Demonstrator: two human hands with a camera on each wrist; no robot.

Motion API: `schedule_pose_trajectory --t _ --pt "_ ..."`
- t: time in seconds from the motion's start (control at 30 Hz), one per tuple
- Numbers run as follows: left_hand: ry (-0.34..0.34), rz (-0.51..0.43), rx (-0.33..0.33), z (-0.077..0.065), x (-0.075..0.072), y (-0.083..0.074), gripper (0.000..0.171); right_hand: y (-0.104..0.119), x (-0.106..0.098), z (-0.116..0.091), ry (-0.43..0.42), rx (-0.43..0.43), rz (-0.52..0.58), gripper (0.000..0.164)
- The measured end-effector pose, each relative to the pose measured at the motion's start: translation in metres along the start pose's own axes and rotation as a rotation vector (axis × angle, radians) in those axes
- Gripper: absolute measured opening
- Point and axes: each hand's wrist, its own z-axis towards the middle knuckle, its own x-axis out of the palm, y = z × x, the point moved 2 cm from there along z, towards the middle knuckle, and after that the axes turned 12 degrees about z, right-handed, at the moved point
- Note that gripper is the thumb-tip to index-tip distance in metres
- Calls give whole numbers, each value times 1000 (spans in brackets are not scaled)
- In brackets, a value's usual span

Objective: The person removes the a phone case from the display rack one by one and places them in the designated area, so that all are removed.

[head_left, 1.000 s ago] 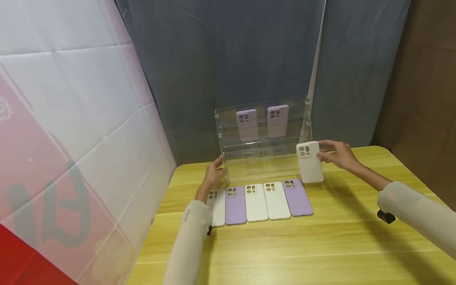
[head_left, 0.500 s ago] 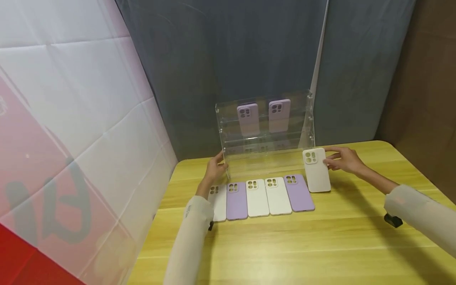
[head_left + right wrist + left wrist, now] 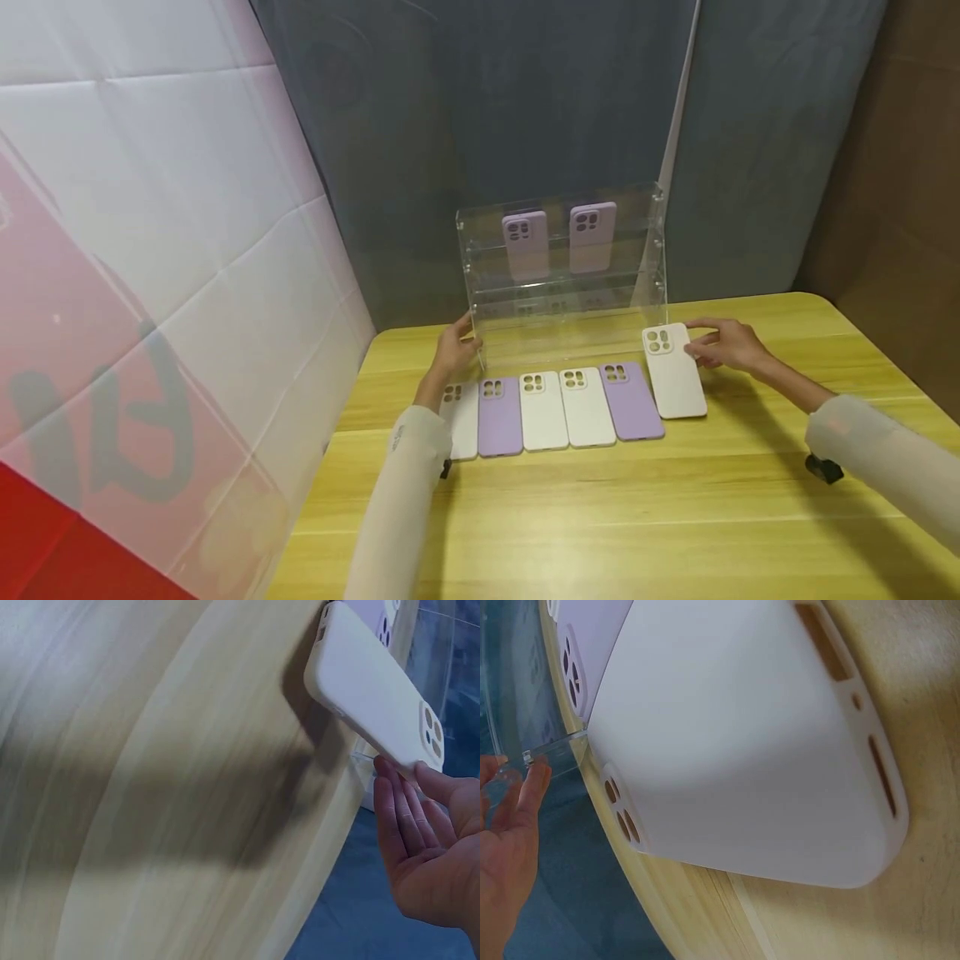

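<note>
My right hand (image 3: 727, 344) pinches a white phone case (image 3: 674, 372) by its upper right edge, thumb in front and fingers behind. That case leans at the right end of a row, close to a purple case (image 3: 632, 401); in the right wrist view its lower end casts a shadow on the wood. The row also has two white cases in the middle, a second purple case (image 3: 500, 417) and a leftmost white case (image 3: 742, 735) partly behind my left wrist. My left hand (image 3: 454, 350) holds the left side panel of a clear acrylic display rack (image 3: 562, 337).
Two purple cases (image 3: 528, 250) stand side by side on an upper tier of the rack. Under everything is a yellow wooden table (image 3: 570, 533). A grey curtain (image 3: 487, 100) hangs behind, a white printed sheet (image 3: 187, 167) at left, and a brown wall (image 3: 892, 192) at right.
My right hand has brought the white case down and to the right, from in front of the rack's right edge to the row's right end. My left hand keeps holding the rack.
</note>
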Motion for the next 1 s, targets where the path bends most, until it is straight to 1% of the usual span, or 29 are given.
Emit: schedule_pose_trajectory --t 0.13,0.33,0.47,0.6,0.8,1.0 --pt "-3 -15 -3 1 1 0 71 -5 3 -1 -6 14 4 56" --pt "-2 -27 -10 1 2 1 71 -16 8 -2 -7 10 1 53" --pt "-6 -4 3 0 1 2 70 -22 11 -3 -10 -1 -29 52" --pt "-29 24 22 0 0 2 70 -26 14 -4 -14 -7 -42 50" --pt "-20 32 3 2 0 2 71 -32 16 -5 -12 -11 -55 48" --pt "-16 36 -15 0 0 2 71 -36 17 -7 -16 -21 -60 45"
